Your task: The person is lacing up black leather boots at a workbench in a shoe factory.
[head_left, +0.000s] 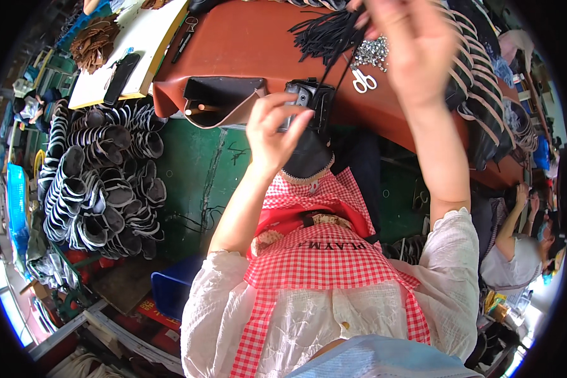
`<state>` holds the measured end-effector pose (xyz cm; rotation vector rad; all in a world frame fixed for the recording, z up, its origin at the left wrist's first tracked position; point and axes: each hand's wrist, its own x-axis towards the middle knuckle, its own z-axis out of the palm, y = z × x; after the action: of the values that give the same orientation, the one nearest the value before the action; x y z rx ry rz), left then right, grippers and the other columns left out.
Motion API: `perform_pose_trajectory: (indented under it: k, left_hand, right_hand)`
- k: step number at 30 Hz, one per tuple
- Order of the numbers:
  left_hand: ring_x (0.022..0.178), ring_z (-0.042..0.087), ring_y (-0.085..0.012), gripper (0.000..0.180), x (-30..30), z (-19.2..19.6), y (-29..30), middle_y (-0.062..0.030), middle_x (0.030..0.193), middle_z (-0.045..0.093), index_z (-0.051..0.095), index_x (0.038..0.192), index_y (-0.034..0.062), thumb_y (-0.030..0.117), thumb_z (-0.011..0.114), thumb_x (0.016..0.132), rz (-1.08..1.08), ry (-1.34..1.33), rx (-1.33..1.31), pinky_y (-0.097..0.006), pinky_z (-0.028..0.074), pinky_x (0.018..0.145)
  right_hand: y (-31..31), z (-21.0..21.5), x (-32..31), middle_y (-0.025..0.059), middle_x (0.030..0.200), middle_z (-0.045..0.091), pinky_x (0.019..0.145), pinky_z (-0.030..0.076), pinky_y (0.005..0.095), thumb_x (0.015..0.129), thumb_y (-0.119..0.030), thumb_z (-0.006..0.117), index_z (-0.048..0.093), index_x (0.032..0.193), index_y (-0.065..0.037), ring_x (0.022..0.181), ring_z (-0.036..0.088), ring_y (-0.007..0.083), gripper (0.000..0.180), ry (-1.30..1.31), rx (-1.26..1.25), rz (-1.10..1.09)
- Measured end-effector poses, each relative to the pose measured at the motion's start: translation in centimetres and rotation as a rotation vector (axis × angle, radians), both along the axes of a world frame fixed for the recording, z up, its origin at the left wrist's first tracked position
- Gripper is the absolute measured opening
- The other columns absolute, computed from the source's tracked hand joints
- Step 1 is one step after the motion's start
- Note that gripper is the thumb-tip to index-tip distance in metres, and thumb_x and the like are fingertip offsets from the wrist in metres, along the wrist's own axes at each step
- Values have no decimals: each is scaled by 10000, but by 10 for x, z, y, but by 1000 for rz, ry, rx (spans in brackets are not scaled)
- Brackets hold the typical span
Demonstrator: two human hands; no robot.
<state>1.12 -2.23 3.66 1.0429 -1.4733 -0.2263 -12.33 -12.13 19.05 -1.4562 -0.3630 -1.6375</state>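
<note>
My left hand (272, 133) is beside a black leather shoe upper (307, 160) on my lap, its fingers apart and loosely curled. Just past those fingertips is a small black piece with a dark metal part (310, 97), at the table's near edge. My right hand (416, 53) is raised over the table and smeared by motion, its fingertips at a bundle of thin black straps (321, 39). Several straps trail from the bundle toward the black piece. Whether the right fingers grip a strap cannot be made out. White-handled scissors (363, 80) and a pile of small metal fittings (373, 53) lie below that hand.
A brown-covered table (252, 44) spans the front, with an open pouch (223, 101) hanging at its edge. Stacked black shoe uppers (107, 183) stand at left, more (485, 94) at right. A white board (129, 47) bears brown scraps. A co-worker (520, 246) sits at far right.
</note>
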Motion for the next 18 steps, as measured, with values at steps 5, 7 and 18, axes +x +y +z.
perform_pose_trajectory:
  k: [5, 7, 18]
  left_hand:
    - [943, 574, -289, 311, -24, 7, -12, -75, 981, 592, 708, 900, 103, 225, 829, 641, 86, -340, 62, -379, 496, 786]
    - [817, 576, -247, 256, -16, -6, -12, -38, 825, 553, 715, 853, 129, 223, 815, 637, 129, -488, 160, -370, 492, 701]
    - [691, 587, -194, 94, 10, -36, -2, -76, 795, 586, 705, 808, 66, 159, 692, 812, -367, -249, 835, -319, 466, 657]
  right_hand:
    - [48, -5, -17, 52, 813, 641, 519, 408, 180, 935, -64, 583, 639, 983, 51, 615, 546, 53, 137, 486, 6, -670]
    - [45, -10, -27, 50, 820, 642, 520, 407, 178, 936, -57, 578, 635, 997, 54, 626, 546, 49, 139, 610, 347, -612]
    - [8, -49, -34, 81, 864, 656, 582, 455, 193, 926, -48, 582, 641, 995, 58, 710, 595, 80, 139, 229, -191, -552]
